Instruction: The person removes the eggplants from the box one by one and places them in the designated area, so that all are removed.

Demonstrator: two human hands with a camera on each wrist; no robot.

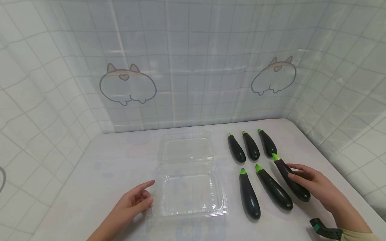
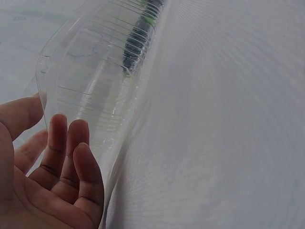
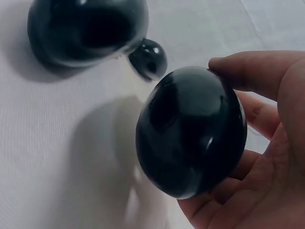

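Observation:
My right hand (image 1: 313, 185) grips a dark eggplant (image 1: 286, 173) with a bright green stem end, thumb on one side and fingers on the other. Seen from the right wrist, its glossy round end (image 3: 190, 133) fills the middle, with a shadow on the cloth beside it. A clear plastic clamshell box (image 1: 159, 201) lies unfolded in the middle of the table, lid towards the back. Beside its left edge is my left hand (image 1: 129, 204), index finger extended and the other fingers loosely bent. Whether the left fingertips touch the rim (image 2: 44, 107) I cannot tell.
Two more eggplants, a middle one (image 1: 274, 189) and a left one (image 1: 249, 197), lie in the front row. Behind them is a back row of three smaller-looking eggplants (image 1: 251, 146). Grid-patterned curtains (image 1: 193, 83) enclose the white-covered table (image 1: 120, 160) at the back and sides.

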